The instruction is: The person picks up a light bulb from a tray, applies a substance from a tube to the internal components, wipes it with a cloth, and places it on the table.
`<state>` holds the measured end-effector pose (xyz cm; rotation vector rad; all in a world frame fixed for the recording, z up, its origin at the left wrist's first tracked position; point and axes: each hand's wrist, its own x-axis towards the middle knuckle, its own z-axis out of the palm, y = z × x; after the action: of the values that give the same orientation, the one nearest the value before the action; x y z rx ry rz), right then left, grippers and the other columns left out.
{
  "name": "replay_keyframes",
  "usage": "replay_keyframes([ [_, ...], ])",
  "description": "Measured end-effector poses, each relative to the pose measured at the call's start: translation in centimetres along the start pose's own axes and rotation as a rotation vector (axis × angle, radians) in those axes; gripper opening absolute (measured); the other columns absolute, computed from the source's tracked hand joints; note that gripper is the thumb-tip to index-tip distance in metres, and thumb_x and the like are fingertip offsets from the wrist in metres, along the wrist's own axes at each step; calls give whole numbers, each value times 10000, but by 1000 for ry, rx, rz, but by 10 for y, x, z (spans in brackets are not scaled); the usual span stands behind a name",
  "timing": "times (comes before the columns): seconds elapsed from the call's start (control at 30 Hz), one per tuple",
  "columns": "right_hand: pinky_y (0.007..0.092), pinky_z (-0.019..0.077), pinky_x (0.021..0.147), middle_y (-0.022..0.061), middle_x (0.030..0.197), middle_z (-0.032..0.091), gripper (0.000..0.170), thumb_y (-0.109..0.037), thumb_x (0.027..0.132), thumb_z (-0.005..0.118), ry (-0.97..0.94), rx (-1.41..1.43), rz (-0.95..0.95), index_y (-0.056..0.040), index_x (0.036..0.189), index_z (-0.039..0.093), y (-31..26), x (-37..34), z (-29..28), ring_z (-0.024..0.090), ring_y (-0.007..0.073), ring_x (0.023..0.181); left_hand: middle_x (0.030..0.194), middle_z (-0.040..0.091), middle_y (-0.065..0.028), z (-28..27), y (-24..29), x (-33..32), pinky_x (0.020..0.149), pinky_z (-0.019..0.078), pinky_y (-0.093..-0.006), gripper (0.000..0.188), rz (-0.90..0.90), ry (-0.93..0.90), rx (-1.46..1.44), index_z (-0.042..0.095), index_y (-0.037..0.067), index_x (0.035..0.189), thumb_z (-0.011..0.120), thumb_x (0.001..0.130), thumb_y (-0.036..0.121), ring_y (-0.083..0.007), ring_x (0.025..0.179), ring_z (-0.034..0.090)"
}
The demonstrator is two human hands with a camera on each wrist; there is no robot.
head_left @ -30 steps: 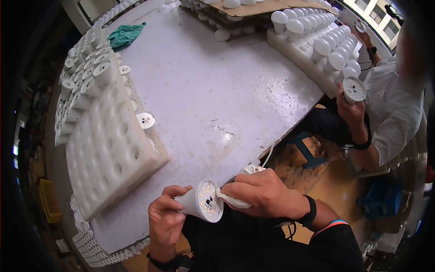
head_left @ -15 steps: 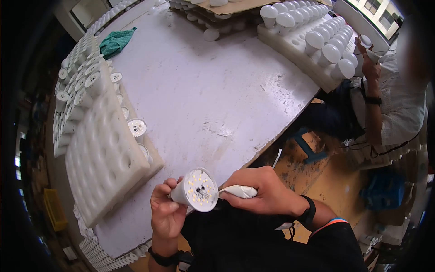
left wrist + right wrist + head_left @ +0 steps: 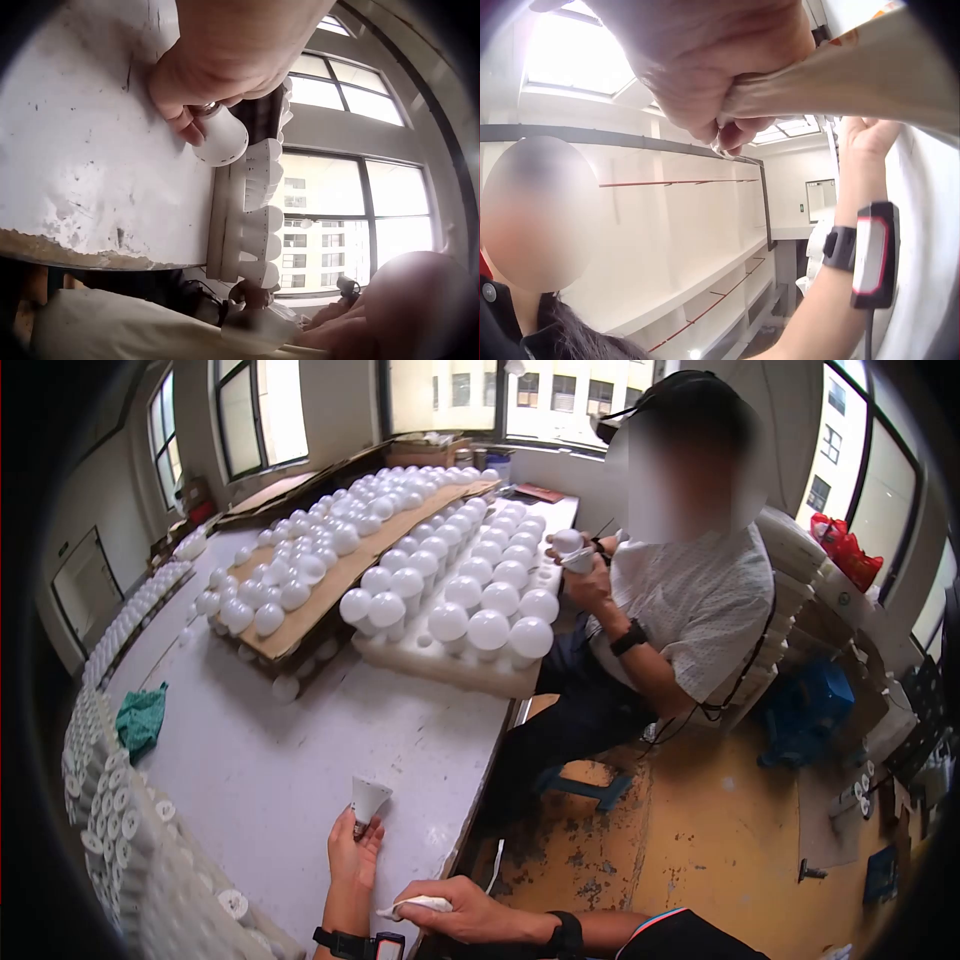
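My left hand (image 3: 354, 855) reaches over the table and holds an LED bulb housing (image 3: 369, 798) by its narrow screw end, the wide end pointing up and away. In the left wrist view the fingers pinch the metal cap of the white housing (image 3: 223, 140) close over the tabletop. Nearer my body, my right hand (image 3: 470, 913) grips a white, soft tapered bag (image 3: 424, 905). The right wrist view shows this bag (image 3: 840, 79) running back from the fist, with a thin tip poking out below the fingers. My two hands are apart.
White foam trays (image 3: 470, 672) of domed bulbs and a cardboard sheet (image 3: 285, 640) of loose domes cover the table's far side. A green cloth (image 3: 141, 720) and rows of housings (image 3: 125, 815) line the left. Another person (image 3: 680, 610) sits at the right, holding a bulb.
My left hand has carried the housing forward over the table, away from the bag's tip, and turned its LED face out of sight. The head view has swung up toward the windows.
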<state>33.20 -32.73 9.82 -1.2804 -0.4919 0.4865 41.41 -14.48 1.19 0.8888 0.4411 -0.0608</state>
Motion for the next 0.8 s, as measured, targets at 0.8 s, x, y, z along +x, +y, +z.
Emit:
replay_keyframes([
  [0.8,223,419,593,59,756,540,420,-359,906,326,52,230,51,-11,1087,477,-16,49,-4,485,109,629,960,586,-54,24,-27,-162,765,453,-280,424,90,-64,714,513,-4,1058,709,700,110,-127,859,554],
])
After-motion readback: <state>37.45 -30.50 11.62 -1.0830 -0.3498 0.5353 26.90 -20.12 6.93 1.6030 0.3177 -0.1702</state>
